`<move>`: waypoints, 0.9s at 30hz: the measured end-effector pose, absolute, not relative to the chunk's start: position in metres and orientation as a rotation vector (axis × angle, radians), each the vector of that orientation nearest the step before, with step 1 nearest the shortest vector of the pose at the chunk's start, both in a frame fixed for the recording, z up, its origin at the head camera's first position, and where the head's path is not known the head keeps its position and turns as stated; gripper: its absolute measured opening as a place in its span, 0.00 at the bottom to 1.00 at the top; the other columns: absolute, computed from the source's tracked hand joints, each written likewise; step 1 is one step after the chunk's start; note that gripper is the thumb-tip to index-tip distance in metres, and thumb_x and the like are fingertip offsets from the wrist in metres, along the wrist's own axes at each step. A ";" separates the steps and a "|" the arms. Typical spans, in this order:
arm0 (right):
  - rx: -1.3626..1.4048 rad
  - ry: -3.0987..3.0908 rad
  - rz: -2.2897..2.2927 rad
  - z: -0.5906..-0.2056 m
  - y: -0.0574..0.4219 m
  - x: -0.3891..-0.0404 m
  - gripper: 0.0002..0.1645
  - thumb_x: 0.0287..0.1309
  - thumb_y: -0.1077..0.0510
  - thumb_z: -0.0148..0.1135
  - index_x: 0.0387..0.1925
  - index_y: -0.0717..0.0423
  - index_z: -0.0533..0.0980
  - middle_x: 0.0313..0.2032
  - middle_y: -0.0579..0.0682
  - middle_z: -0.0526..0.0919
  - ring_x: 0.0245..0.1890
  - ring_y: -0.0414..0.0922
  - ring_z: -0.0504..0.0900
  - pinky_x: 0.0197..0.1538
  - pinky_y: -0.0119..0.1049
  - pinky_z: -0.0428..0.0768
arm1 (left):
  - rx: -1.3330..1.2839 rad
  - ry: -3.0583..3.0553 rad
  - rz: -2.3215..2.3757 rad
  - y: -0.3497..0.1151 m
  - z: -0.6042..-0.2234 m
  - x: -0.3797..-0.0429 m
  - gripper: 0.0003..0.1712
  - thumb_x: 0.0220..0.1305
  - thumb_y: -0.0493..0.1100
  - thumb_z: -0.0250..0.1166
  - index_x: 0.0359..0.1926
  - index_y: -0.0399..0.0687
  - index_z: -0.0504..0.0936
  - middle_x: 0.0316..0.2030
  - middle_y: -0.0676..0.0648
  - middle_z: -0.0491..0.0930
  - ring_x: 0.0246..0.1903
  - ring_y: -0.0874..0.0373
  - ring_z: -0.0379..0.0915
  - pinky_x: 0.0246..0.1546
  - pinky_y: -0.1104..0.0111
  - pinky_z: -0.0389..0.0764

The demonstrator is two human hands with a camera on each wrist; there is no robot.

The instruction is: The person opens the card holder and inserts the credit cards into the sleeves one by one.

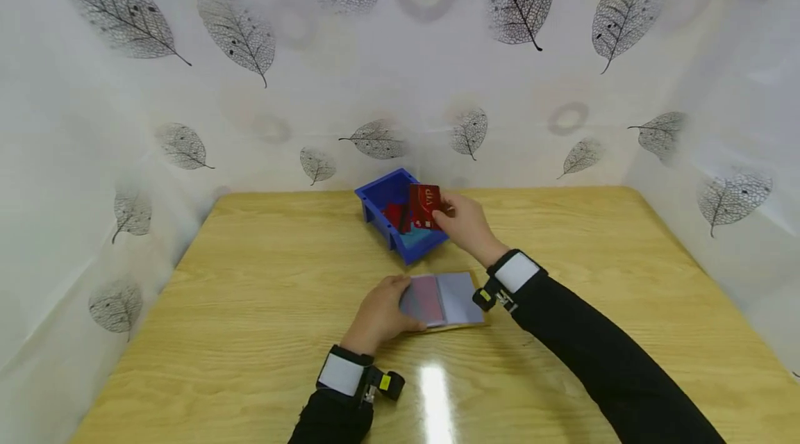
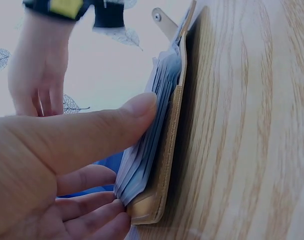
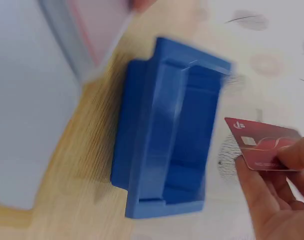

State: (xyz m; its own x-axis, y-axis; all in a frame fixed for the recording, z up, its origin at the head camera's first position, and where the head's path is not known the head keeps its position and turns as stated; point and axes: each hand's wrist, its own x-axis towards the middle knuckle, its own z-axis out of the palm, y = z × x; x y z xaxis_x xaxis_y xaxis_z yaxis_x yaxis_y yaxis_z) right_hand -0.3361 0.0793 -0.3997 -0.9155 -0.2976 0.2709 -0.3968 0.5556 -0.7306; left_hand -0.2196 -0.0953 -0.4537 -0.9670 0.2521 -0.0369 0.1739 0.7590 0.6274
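Observation:
My right hand (image 1: 467, 225) pinches a red VIP card (image 1: 425, 206) between thumb and fingers, above the blue bin (image 1: 378, 227). In the right wrist view a chip and pale curved lines show on the card (image 3: 264, 145). Further red cards (image 1: 395, 215) and a light blue piece (image 1: 415, 235) lie inside the bin. Nearer to me, an open card holder (image 1: 459, 297) with clear sleeves rests on the table. My left hand (image 1: 378, 312) grips its left side, the thumb (image 2: 139, 106) across the stacked sleeves (image 2: 159, 95) and the fingers at the far edge. A pinkish card (image 1: 428, 298) shows through the top left sleeve.
The wooden table (image 1: 269, 291) reaches back to a white leaf-printed curtain (image 1: 387, 69), which also hangs along both sides. A tan snap strap (image 2: 164, 24) sticks out from the card holder's cover.

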 end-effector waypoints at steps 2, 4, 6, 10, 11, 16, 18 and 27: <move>0.519 -2.686 1.606 -0.401 0.092 -0.327 0.15 0.63 0.65 0.58 0.50 0.67 0.76 0.41 0.62 0.82 0.40 0.53 0.84 0.44 0.45 0.83 | 0.337 2.837 0.987 -0.096 -0.454 -0.220 0.48 0.43 0.47 0.81 0.64 0.32 0.71 0.62 0.35 0.71 0.60 0.41 0.68 0.61 0.52 0.70; 0.426 -2.718 1.857 -0.406 0.106 -0.318 0.16 0.65 0.65 0.57 0.52 0.70 0.73 0.42 0.62 0.82 0.38 0.50 0.84 0.45 0.45 0.84 | 0.328 2.834 0.983 -0.097 -0.454 -0.220 0.48 0.43 0.47 0.80 0.64 0.32 0.71 0.62 0.35 0.71 0.60 0.41 0.68 0.61 0.51 0.70; 0.363 -2.736 2.033 -0.414 0.117 -0.309 0.18 0.65 0.66 0.55 0.53 0.74 0.71 0.41 0.63 0.82 0.35 0.46 0.84 0.45 0.46 0.84 | 0.319 2.831 0.983 -0.098 -0.454 -0.219 0.48 0.44 0.47 0.80 0.64 0.33 0.71 0.62 0.36 0.71 0.60 0.41 0.68 0.61 0.51 0.69; 0.282 -2.782 2.142 -0.431 0.133 -0.293 0.18 0.64 0.69 0.55 0.52 0.77 0.68 0.36 0.58 0.83 0.30 0.41 0.83 0.41 0.43 0.85 | 0.300 2.819 0.988 -0.099 -0.453 -0.219 0.47 0.44 0.47 0.80 0.64 0.33 0.71 0.62 0.36 0.70 0.61 0.41 0.67 0.62 0.51 0.69; 0.270 -2.782 2.172 -0.435 0.136 -0.290 0.17 0.63 0.69 0.55 0.51 0.77 0.68 0.35 0.57 0.83 0.29 0.41 0.83 0.39 0.42 0.85 | 0.292 2.811 0.991 -0.099 -0.453 -0.220 0.47 0.44 0.47 0.80 0.64 0.34 0.71 0.63 0.36 0.70 0.61 0.41 0.67 0.62 0.51 0.68; 0.270 -2.793 2.257 -0.448 0.140 -0.276 0.13 0.61 0.71 0.55 0.47 0.75 0.66 0.31 0.55 0.82 0.26 0.42 0.83 0.35 0.39 0.85 | 0.269 2.789 0.982 -0.100 -0.451 -0.221 0.48 0.45 0.47 0.80 0.65 0.34 0.70 0.64 0.36 0.69 0.63 0.40 0.65 0.63 0.51 0.67; 0.280 -2.804 2.245 -0.450 0.141 -0.272 0.12 0.61 0.71 0.55 0.45 0.74 0.67 0.30 0.55 0.82 0.25 0.43 0.83 0.34 0.38 0.85 | 0.263 2.784 0.978 -0.099 -0.451 -0.222 0.48 0.45 0.47 0.80 0.65 0.35 0.70 0.64 0.36 0.68 0.63 0.40 0.64 0.63 0.51 0.67; 0.231 -2.808 2.244 -0.453 0.145 -0.265 0.09 0.62 0.72 0.53 0.43 0.73 0.66 0.26 0.54 0.80 0.26 0.42 0.82 0.35 0.37 0.85 | 0.269 2.772 0.981 -0.097 -0.453 -0.224 0.48 0.46 0.48 0.79 0.66 0.35 0.69 0.65 0.36 0.67 0.64 0.40 0.63 0.64 0.50 0.66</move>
State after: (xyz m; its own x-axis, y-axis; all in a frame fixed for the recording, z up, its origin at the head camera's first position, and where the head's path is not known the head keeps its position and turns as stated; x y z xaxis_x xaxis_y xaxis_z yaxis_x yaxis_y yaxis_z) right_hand -0.2650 0.1454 -0.4534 -0.8880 -0.3717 -0.2707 0.1820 0.2566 -0.9492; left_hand -0.2239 -0.0968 -0.4531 -0.9658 0.2318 -0.1163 0.1071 0.7649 0.6351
